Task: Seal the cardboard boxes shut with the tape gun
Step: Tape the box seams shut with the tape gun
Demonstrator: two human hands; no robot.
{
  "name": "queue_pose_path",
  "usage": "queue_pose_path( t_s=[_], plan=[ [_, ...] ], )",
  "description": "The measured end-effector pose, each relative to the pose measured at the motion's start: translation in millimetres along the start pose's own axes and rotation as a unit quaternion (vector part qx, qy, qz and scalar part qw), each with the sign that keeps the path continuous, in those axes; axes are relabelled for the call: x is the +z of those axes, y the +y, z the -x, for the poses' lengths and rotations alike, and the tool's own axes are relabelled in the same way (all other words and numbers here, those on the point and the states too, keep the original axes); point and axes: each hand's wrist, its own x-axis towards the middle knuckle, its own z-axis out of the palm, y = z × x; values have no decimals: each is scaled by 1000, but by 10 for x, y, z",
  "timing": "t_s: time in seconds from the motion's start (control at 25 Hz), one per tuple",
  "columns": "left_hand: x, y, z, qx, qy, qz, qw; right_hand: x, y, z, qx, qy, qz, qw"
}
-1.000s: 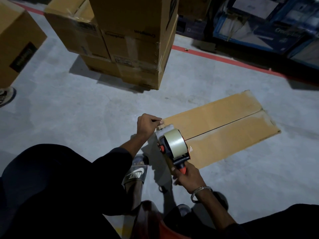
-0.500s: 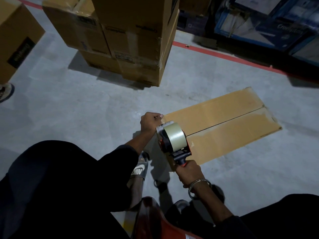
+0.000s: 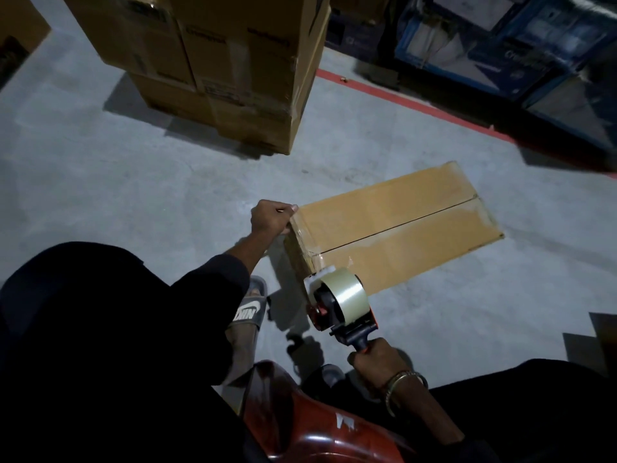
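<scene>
- Cardboard box (image 3: 394, 225): lies flat on the grey concrete floor (image 3: 133, 182), right of centre, long axis running from near-left to far-right. The two top flaps meet along a dark centre seam.
- Clear tape (image 3: 315, 259): a strip covers the near-left end of the seam and folds down over the box's near end face.
- Left hand (image 3: 270, 218): at the near-left top corner of the box, fingers curled over the corner edge and gripping it.
- Tape gun (image 3: 340, 304): black and red frame carrying a roll of clear tape; its head sits against the lower part of the box's near end face, close to the floor.
- Right hand (image 3: 375, 360): fingers wrapped tightly round the tape gun handle; a metal bracelet (image 3: 402, 384) sits on the wrist.
- Stacked cartons (image 3: 227, 61): brown, taped, standing on the floor far of the box, well apart from it.
- Red floor line (image 3: 414, 105): runs along the far right, in front of blue-and-white packages (image 3: 500, 38).
- Red chair (image 3: 314, 426): near edge, between the person's legs.
- Grey slide sandal (image 3: 248, 309): near the box's left end.
</scene>
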Motion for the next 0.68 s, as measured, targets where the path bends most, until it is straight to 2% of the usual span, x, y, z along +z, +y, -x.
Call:
queue_pose_path(
  t_s=[0.12, 0.44, 0.68],
  plan=[
    [16, 74, 42, -18, -4, -15, 1000, -78, 148, 107, 1, 2, 55, 998],
    [14, 120, 162, -3, 7, -69, 998, -75, 164, 204, 29, -26, 60, 997],
    [174, 194, 218, -56, -45, -144, 987, 3, 99, 153, 42, -32, 34, 998]
  ],
)
